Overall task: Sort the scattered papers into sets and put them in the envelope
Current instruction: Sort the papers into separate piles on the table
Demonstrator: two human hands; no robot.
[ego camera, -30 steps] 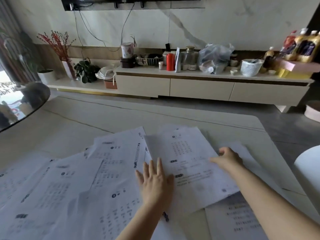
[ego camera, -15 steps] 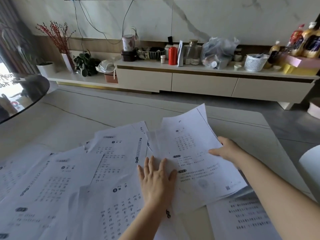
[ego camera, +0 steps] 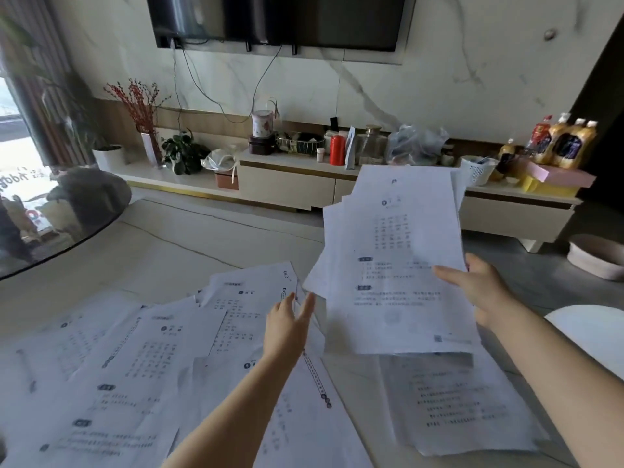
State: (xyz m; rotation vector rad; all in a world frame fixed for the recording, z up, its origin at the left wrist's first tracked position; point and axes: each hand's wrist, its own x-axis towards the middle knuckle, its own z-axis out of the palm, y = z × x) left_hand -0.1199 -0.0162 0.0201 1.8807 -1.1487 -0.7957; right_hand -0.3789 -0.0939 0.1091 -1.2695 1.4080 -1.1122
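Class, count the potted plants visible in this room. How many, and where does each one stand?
2. A large plant in a white pot stands far left by the window; a small leafy plant sits on the low shelf beside the vase of red twigs. Others may be hidden.

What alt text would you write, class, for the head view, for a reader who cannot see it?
A person's right hand lifts a few printed sheets off a pale table while the open left hand hovers over more scattered papers. Behind stand a cluttered low cabinet and a wall-mounted television.
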